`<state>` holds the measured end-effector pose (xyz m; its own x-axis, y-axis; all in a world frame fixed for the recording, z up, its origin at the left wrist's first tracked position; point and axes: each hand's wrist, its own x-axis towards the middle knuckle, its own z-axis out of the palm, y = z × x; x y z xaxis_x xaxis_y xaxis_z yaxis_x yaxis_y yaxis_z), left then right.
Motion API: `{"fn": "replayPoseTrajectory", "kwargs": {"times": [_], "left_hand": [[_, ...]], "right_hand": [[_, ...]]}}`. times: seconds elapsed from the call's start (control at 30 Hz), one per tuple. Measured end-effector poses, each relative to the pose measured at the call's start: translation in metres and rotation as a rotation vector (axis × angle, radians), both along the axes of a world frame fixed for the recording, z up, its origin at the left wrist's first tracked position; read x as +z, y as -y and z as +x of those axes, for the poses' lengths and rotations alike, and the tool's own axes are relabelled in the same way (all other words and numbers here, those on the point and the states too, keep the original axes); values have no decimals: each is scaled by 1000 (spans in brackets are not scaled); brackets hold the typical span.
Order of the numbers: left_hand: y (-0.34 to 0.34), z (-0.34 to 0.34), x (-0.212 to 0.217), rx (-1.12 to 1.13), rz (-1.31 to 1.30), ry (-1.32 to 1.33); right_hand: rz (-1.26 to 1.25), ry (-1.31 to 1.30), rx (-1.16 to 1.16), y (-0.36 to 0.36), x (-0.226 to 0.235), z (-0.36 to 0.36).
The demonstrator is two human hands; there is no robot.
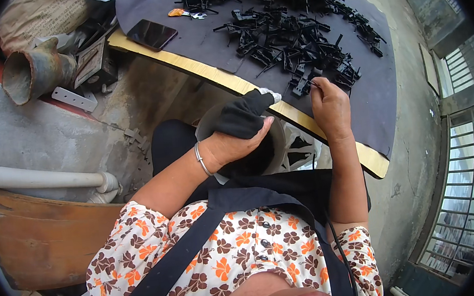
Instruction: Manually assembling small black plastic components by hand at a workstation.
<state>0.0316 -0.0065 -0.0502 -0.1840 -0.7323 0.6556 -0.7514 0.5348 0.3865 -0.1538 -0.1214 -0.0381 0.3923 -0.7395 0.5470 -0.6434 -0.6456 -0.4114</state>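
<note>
Floral sleeves nearest, our left hand [231, 144] grips a black cloth [243, 116] over a grey bucket [279, 154]; our right hand [330, 107] pinches a thin black part [313, 83] at the mat's [204, 40] yellow board edge [207, 71], beside heaped black plastic parts [301, 39].

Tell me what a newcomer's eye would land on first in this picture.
First comes the heap of small black plastic parts spread over the dark mat at the top. Next, the two hands at the centre: the left hand grips a black cloth above a round grey container, and the right hand pinches a part at the heap's near edge. A dark phone lies at the mat's left end.
</note>
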Motion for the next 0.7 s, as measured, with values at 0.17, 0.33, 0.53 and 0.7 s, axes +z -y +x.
{"fn": "replayPoseTrajectory", "kwargs": {"times": [0.17, 0.33, 0.53, 0.7], "left_hand": [[12, -22, 17, -5, -48, -216], [12, -25, 17, -9, -129, -97], [9, -23, 23, -114, 405, -537], [3, -19, 33, -193, 582, -715]], "right_hand": [[564, 527, 99, -27, -4, -1], [689, 430, 350, -57, 10, 9], [587, 400, 536, -57, 10, 3], [395, 427, 442, -51, 19, -7]]}}
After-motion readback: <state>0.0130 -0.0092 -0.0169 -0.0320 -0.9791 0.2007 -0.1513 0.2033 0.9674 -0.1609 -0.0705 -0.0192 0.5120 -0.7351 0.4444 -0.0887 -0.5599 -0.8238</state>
